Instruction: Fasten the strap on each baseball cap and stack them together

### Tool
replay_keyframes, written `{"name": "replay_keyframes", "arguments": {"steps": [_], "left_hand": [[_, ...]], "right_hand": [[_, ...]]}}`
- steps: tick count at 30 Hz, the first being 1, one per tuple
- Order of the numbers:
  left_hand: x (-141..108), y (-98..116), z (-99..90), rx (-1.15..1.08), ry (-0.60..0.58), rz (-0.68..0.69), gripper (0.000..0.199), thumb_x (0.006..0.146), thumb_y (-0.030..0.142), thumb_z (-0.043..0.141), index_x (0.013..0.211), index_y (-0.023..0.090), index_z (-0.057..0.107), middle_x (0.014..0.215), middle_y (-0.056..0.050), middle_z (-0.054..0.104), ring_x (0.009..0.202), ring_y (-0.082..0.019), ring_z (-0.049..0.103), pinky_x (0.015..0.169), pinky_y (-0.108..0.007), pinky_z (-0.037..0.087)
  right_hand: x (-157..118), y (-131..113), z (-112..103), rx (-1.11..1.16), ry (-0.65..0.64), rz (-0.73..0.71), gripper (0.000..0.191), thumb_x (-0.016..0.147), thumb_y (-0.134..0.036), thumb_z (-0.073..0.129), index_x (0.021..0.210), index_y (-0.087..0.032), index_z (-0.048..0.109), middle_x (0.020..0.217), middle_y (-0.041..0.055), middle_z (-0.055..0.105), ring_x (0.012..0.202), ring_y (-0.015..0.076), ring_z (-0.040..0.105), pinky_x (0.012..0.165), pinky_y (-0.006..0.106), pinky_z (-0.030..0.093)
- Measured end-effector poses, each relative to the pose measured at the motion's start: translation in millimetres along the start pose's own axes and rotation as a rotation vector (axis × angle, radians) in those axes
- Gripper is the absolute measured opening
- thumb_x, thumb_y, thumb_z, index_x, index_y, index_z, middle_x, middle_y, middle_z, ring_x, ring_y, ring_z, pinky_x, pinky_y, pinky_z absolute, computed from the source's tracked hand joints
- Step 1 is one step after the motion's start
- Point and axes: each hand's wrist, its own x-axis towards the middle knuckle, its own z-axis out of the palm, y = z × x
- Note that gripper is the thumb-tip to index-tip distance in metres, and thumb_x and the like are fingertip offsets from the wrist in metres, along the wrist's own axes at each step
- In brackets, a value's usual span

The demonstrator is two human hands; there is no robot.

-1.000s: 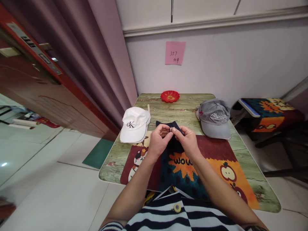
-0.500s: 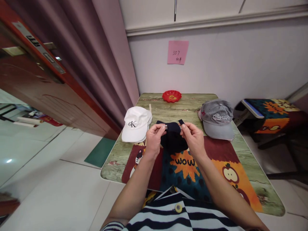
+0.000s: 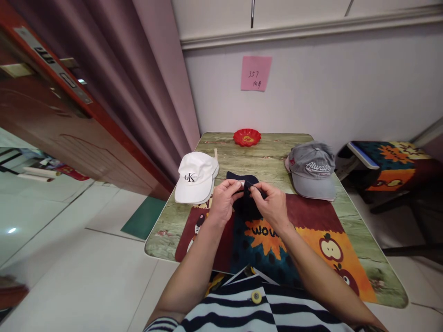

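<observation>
Dark cap: dark cap [image 3: 249,210] between both hands, over the mat [image 3: 308,210], mid-table; can't tell if it rests on the mat or hangs just above.
Cap direction: curved navy flap [image 3: 242,176], looks like the brim, shows past the fingers, wall side; strap end up at the fingertips, black body nearer the wearer. Exact front partly hidden by hands.
Cap long axis: roughly wall-to-wearer, near in line with the forearms.
Left hand: left hand [image 3: 222,200] grasping, thumb and finger pinching a small pale piece [image 3: 242,184] at the cap's strap.
Right hand: right hand [image 3: 272,202] grasping, fingertips pinched on the dark strap [image 3: 247,185] just beside the left fingertips.
Dish: red dish [image 3: 247,144], scalloped rim, far edge of table [image 3: 166,233] near wall; yellow patch in its bottom, print or item unclear.
White cap: white cap [image 3: 194,177] left of hands, "GK" front, brim toward wearer; second white edge beside it.
Grey cap: grey cap [image 3: 313,170] right of hands, "Always" front, brim toward wearer; pinkish edge behind.
Note: pink note [image 3: 256,74] on wall above dish, "357" written.
</observation>
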Motion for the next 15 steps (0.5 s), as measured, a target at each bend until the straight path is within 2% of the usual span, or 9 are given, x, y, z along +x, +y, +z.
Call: {"name": "replay_keyframes", "arguments": {"steps": [6, 15], "left_hand": [[-3.1, 1.1, 4.8, 0.031, -0.003, 0.004, 0.029, 0.064, 0.036, 0.088, 0.074, 0.015, 0.07, 0.087, -0.004, 0.073, 0.083, -0.014, 0.067, 0.077, -0.027, 0.055], [-4.5, -1.7, 4.6, 0.083, 0.009, -0.003, 0.029, 0.063, 0.037, 0.087, 0.076, 0.015, 0.073, 0.084, -0.004, 0.071, 0.081, -0.014, 0.065, 0.074, -0.026, 0.054]], "right_hand": [[-0.7, 2.3, -0.5, -0.018, -0.015, 0.01, 0.023, 0.088, -0.04, 0.058, 0.08, -0.024, 0.073, 0.071, 0.002, 0.073, 0.059, 0.0179, 0.059, 0.06, 0.029, 0.038], [-0.5, 9.9, -3.2, 0.027, -0.128, 0.0, 0.027, 0.088, -0.041, 0.057, 0.075, -0.022, 0.07, 0.068, 0.0015, 0.071, 0.062, 0.0165, 0.059, 0.061, 0.027, 0.04]]}}
